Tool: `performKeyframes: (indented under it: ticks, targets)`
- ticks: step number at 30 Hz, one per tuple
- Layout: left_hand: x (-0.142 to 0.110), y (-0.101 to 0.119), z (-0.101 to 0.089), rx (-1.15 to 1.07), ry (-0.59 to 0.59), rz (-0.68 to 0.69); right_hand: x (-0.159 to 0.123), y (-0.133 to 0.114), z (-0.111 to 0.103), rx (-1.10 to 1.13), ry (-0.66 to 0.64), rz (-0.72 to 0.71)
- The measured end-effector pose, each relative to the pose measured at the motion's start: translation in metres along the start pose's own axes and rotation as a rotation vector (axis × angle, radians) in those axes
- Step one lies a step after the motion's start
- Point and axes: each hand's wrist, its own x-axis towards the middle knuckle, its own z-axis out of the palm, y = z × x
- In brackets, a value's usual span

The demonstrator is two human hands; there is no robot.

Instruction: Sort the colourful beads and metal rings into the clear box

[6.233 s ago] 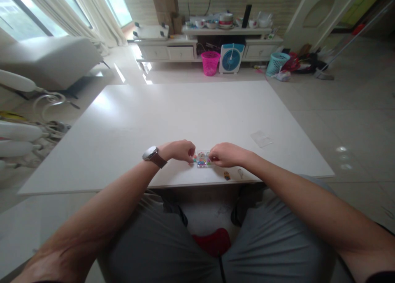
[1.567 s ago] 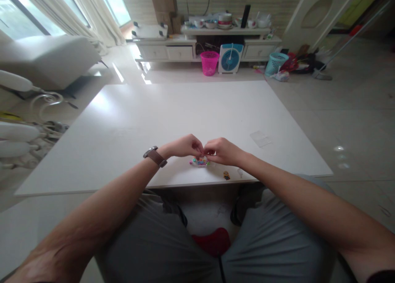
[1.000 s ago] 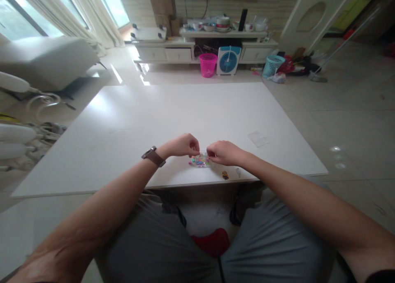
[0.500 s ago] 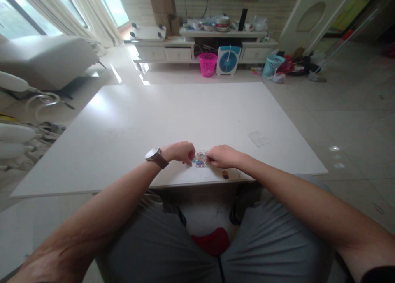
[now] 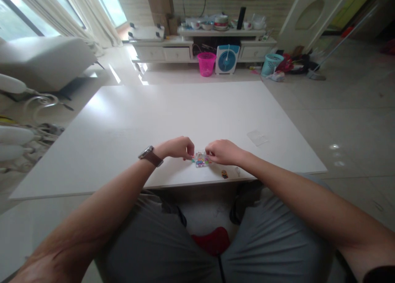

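A small clear box of coloured beads lies flat near the front edge of the white table. My left hand, with a watch on its wrist, rests curled against the box's left side. My right hand is curled at the box's right side, its fingertips pinched over the edge. What the fingertips hold is too small to make out. A tiny yellow and dark figure and a small pale piece lie on the table just right of my right hand.
A clear flat lid or plastic sheet lies on the table to the right. Beyond the table stand a pink basket, a blue fan, a teal basket and a low white cabinet with dishes. A grey sofa is at the left.
My hands were raised and pinched together above the box 1.6 s ago; they have come down and now sit at either side of it on the table.
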Motion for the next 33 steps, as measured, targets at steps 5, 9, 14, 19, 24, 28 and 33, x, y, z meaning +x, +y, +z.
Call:
performKeyframes:
  ticks: [5,9,14,19,24,28,33]
  targets:
    - [-0.001,0.006,-0.002,-0.262,0.054,0.125,0.000,-0.003,0.000,0.114,0.140,-0.090]
    - [-0.003,0.011,-0.001,-0.435,0.033,0.131,0.000,-0.004,0.002,0.192,0.186,-0.173]
    - [-0.002,0.013,0.001,-0.548,0.030,0.122,0.002,-0.004,0.008,0.251,0.220,-0.215]
    - [0.002,0.011,0.005,-0.565,0.032,0.131,0.005,-0.003,0.009,0.295,0.219,-0.248]
    - [0.003,0.010,0.005,-0.478,0.061,0.137,0.006,0.003,0.002,0.258,0.129,-0.204]
    - [0.003,0.007,0.004,-0.269,0.142,0.138,0.004,0.008,0.001,0.149,0.049,-0.110]
    - [0.004,0.005,0.007,0.002,0.160,0.167,0.005,0.003,0.007,0.029,-0.042,-0.069]
